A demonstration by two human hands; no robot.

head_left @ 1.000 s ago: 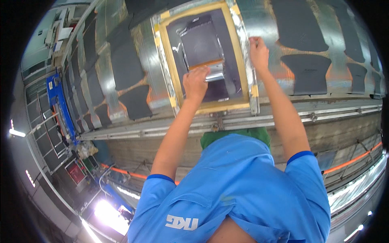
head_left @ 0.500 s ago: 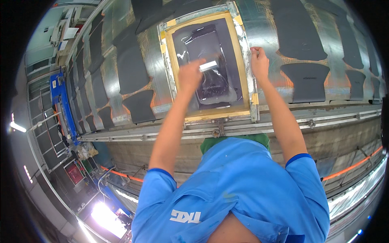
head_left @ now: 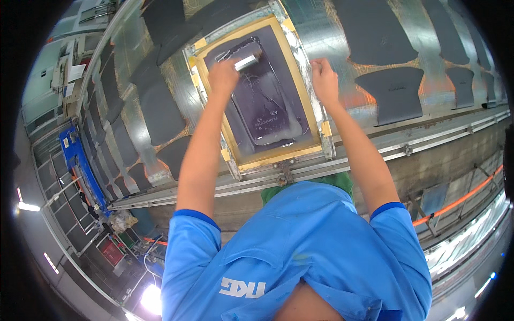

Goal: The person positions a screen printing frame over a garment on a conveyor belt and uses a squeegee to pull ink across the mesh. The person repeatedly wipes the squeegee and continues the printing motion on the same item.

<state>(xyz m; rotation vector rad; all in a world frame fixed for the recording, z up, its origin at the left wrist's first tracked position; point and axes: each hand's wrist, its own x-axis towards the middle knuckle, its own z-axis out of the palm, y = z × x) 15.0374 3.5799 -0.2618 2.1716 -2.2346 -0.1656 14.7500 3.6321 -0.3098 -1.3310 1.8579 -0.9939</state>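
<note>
A screen-printing frame (head_left: 233, 165) with a yellow-taped border lies in front of me on the long table. Its dark mesh (head_left: 293, 92) carries wet, glossy ink around a tall outlined shape with small lettering near its close end. My left hand (head_left: 223, 79) is closed around a small pale squeegee (head_left: 247, 62) over the far left part of the mesh. At the right side of the frame, my right hand (head_left: 325, 83) has its fingers curled together on the metal edge, gripping it.
Dark cut fabric pieces (head_left: 390, 92) lie in rows along the shiny table (head_left: 316, 32) on both sides of the frame. A metal rail (head_left: 369, 150) runs along the table's near edge. Beyond the left end stands a blue metal part (head_left: 80, 160). An orange pipe (head_left: 460, 200) passes at the lower right.
My left hand has pushed the squeegee from mid-mesh to the far left part of the screen. My right hand stays at the frame's right side. The whole view has tilted slightly.
</note>
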